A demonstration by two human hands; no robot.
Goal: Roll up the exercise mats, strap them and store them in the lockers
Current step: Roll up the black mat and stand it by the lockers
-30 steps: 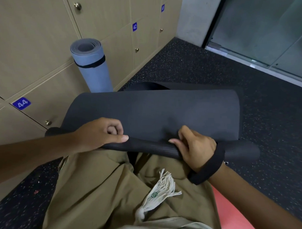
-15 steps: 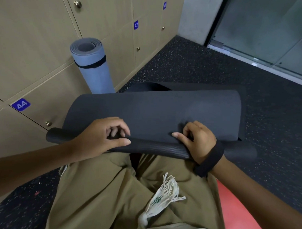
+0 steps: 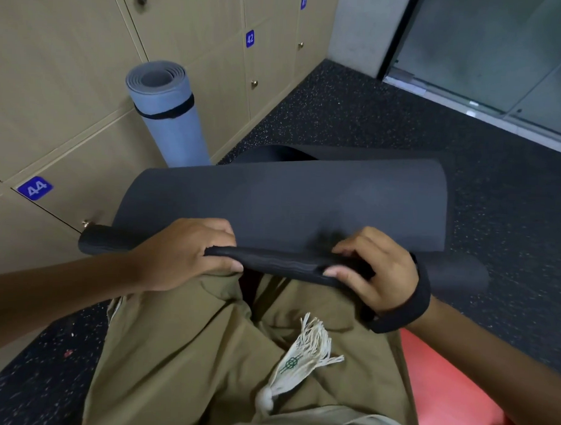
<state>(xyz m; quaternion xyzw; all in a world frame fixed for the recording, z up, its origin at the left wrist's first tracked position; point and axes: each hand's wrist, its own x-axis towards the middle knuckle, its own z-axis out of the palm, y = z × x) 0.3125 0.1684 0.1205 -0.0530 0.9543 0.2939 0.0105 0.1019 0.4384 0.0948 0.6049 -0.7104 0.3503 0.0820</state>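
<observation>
The near edge of the black mat (image 3: 289, 200) is gripped by both hands just above the lap: the left hand (image 3: 182, 253) is curled round the thin roll with the thumb beneath, and the right hand (image 3: 375, 273) pinches it between thumb and curled fingers, a black strap (image 3: 406, 312) looped about its wrist. The rest of the mat is spread forward over the dark floor (image 3: 466, 139). A blue mat (image 3: 168, 113), rolled and banded, is stood upright against the lockers (image 3: 71, 78).
</observation>
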